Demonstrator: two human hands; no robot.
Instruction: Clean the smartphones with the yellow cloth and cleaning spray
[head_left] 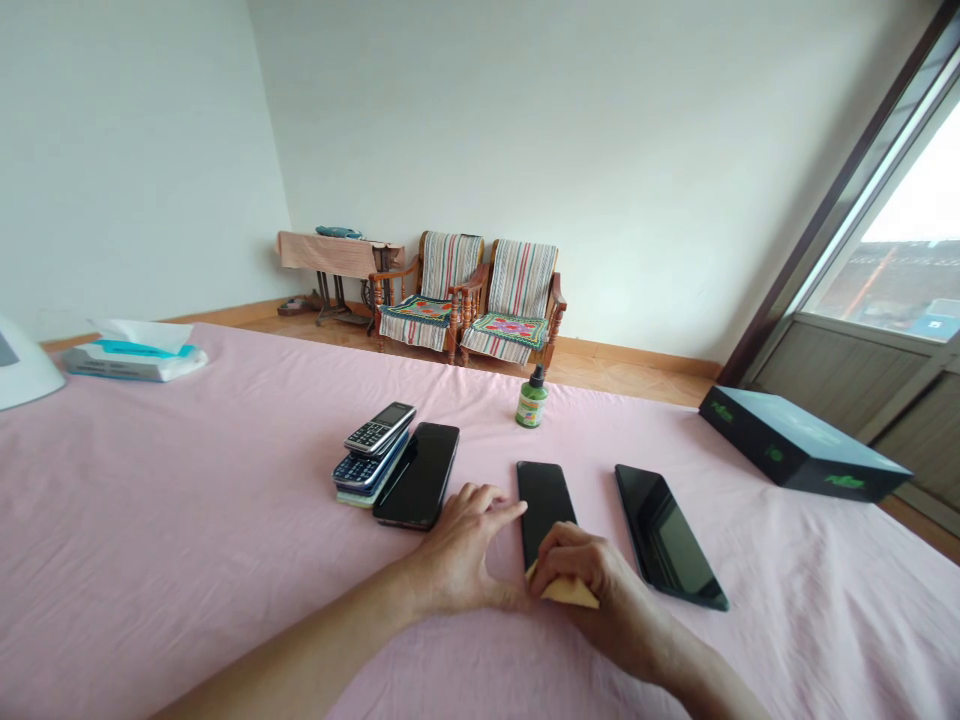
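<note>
A black smartphone (546,500) lies face up on the pink cloth, its near end partly hidden by my right hand (585,570). That hand is closed around a folded yellow cloth (571,591), pressed at the phone's lower end. My left hand (466,548) rests at the phone's left side with thumb and fingers spread, holding nothing. Left of it lies a larger dark phone (421,475). Beside that phone are stacked keypad phones, a silver-and-black one (380,429) on top of a blue one (360,470). Right of my hands lies a black tablet (667,535).
A green spray bottle (532,402) stands beyond the phone. A black box (802,440) sits at the right, a tissue pack (139,356) at the far left, near a white rounded object (26,365). Two wooden chairs (517,300) and a draped table (330,254) stand by the wall.
</note>
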